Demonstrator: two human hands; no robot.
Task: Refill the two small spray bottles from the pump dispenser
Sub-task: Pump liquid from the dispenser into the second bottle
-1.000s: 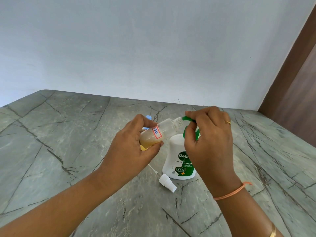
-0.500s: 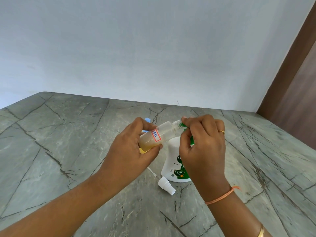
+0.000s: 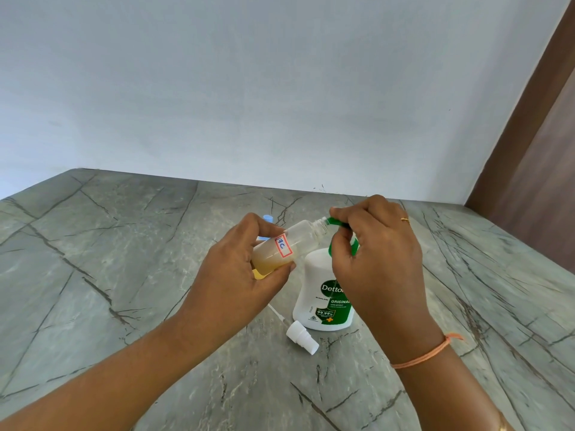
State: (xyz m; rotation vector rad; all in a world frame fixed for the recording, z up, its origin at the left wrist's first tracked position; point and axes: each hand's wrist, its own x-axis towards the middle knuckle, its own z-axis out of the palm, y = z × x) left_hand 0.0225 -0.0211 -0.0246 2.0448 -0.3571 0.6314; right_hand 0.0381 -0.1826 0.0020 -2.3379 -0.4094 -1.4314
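One white spray cap (image 3: 301, 337) lies nearest on the counter (image 3: 124, 275); one pump dispenser (image 3: 320, 293) stands behind; right hand (image 3: 376, 253) curls round its green pump head (image 3: 339, 223); left hand (image 3: 242, 269) grips one tilted spray bottle (image 3: 295, 242), neck at the spout; one blue cap (image 3: 267, 218) beyond.

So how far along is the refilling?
Done: the spray cap is off, on the table. In hand: the left hand tilts the part-full labelled bottle to the green nozzle, right hand on the pump dispenser. Left: topping up, recapping, and the second bottle, likely the blue top behind.
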